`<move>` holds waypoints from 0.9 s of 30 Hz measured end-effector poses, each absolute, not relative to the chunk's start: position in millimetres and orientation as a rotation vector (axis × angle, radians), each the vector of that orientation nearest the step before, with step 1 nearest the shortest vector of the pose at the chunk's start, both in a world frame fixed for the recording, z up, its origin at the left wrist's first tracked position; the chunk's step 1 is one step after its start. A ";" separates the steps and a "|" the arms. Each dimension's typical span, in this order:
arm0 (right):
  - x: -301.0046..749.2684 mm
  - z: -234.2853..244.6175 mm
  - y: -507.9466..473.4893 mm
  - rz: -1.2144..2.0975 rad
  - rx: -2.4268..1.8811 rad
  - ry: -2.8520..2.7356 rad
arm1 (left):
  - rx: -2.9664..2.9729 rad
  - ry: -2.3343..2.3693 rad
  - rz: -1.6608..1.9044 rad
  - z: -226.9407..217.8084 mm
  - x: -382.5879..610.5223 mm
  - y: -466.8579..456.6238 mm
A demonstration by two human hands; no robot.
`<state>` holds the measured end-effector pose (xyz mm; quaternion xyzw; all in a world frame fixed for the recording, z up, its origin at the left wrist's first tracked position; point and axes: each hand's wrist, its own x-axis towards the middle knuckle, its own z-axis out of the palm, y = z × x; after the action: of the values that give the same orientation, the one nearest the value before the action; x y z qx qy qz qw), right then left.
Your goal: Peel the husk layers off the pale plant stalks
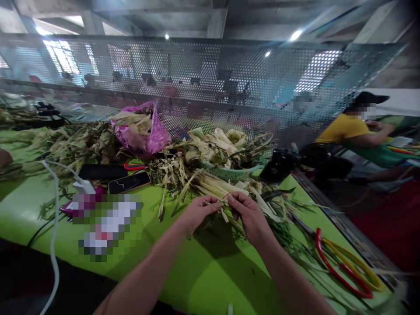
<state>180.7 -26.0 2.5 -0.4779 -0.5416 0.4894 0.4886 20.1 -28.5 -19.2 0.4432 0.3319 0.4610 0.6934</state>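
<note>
Husks cover much of the green table. Before the basket, left hand and right hand pinch a pale strip at the bundle's near end. It looks light, pliable, tearable; gripping short seems safest.

Phone: dark face up on the green tabletop
Flat black object: just behind the phone, a red tool at its right end
White cable: running down past the tabletop's near edge
Perforated panel: upright behind the tabletop
Co-worker: far right, yellow top, dark cap
</note>
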 end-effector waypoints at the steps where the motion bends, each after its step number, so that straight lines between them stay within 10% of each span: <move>1: 180.7 2.4 -25.9 1.176 -1.159 -1.329 | 0.989 0.750 1.050 -20.9 20.1 -27.4; 27: 198.8 22.0 -45.1 0.444 -1.325 -1.909 | 1.029 0.892 1.122 -12.6 17.1 -29.7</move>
<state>198.8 -45.1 22.0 -0.5183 -0.7469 0.1737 0.3786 17.1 -29.7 -12.6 0.4502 0.3902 0.4908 0.6357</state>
